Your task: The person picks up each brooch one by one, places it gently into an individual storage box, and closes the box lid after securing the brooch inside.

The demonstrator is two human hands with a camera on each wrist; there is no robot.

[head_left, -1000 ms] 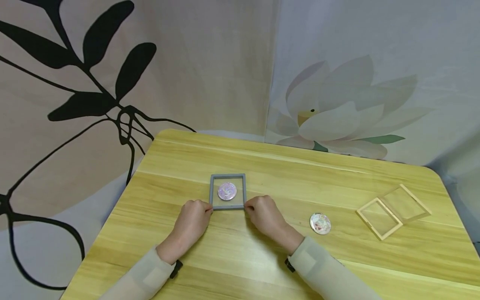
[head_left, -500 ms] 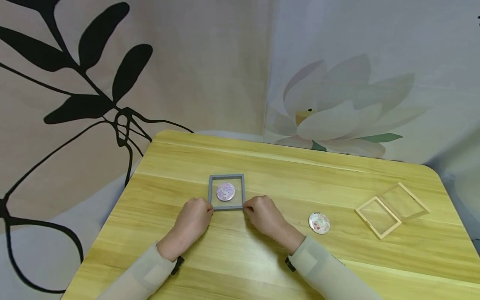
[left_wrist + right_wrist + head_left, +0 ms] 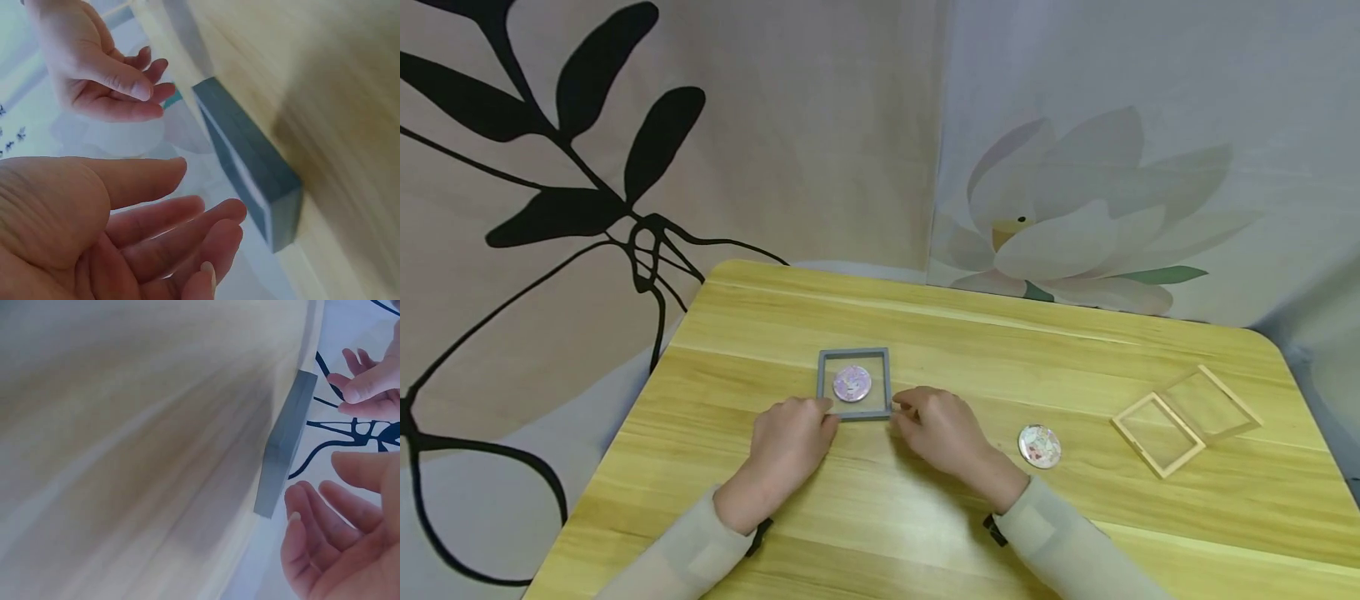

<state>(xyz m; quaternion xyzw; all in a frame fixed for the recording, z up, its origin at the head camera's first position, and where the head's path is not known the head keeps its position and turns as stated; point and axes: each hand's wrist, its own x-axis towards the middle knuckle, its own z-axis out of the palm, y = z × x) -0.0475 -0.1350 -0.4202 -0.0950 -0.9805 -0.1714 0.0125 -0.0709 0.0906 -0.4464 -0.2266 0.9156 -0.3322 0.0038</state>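
A grey square display frame (image 3: 822, 375) with a clear middle lies flat on the wooden table. A round purple-pink badge (image 3: 852, 383) shows inside it. Just off the frame's near left corner is my left hand (image 3: 793, 446), fingers loosely bent and nothing in them. My right hand (image 3: 940, 429) is at the near right corner, its fingers relaxed and parted. Both wrist views show a gap between fingers and thumb, with the frame's grey side (image 3: 250, 156) close beyond the left fingertips and its edge (image 3: 284, 447) close to the right ones.
A second round badge (image 3: 1040, 447), whitish with coloured print, lies right of my right hand. Farther right, a pale cream frame (image 3: 1157, 437) lies unfolded like a book on the wooden table (image 3: 1000, 350). Printed curtains (image 3: 850, 125) hang behind the table's far edge.
Both hands have let go of the grey frame's near corners. Their fingers have loosened, and the right hand has drawn slightly rightward. The frame and badges stay put.
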